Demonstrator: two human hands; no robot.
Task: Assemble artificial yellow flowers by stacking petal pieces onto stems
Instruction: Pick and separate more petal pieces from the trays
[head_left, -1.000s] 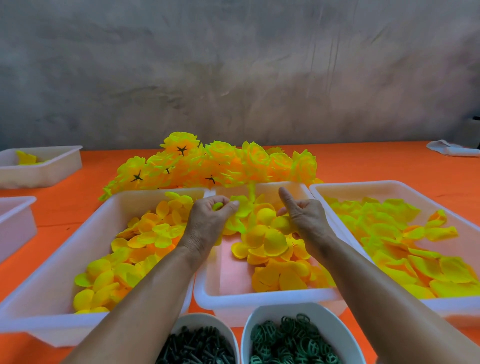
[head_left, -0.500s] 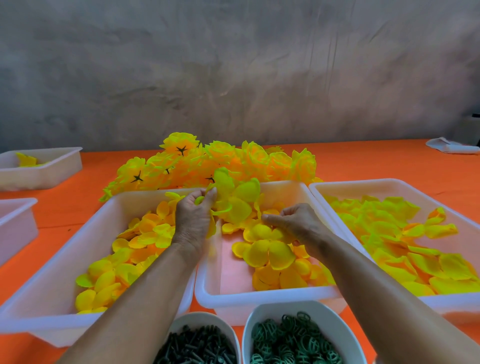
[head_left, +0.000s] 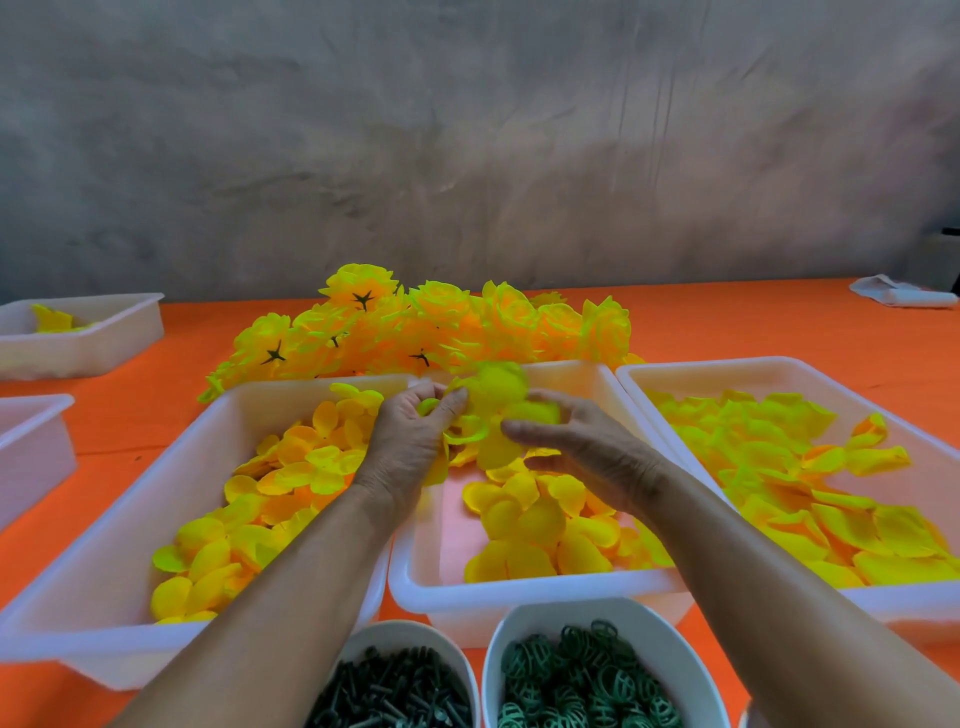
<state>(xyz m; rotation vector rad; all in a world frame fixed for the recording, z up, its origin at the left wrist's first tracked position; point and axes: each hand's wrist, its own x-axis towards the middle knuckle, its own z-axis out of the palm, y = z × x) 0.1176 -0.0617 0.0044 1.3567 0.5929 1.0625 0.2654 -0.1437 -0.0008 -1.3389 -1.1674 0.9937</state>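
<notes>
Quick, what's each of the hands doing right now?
Left hand: pinching a yellow petal piece over the middle tray.
Right hand: fingers loosely extended beside the same petal piece; whether it grips it cannot be told.

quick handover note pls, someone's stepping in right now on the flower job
Left hand pinches a half-built flower over the middle tray. Right hand has its grip loose, fingers at the flower's petals.
Loose petals fill the left tray, middle tray and right tray; stems and green rings sit in the near bowls.
Done: a pile of finished flowers behind the trays.
Left: finish this flower, then more.
</notes>
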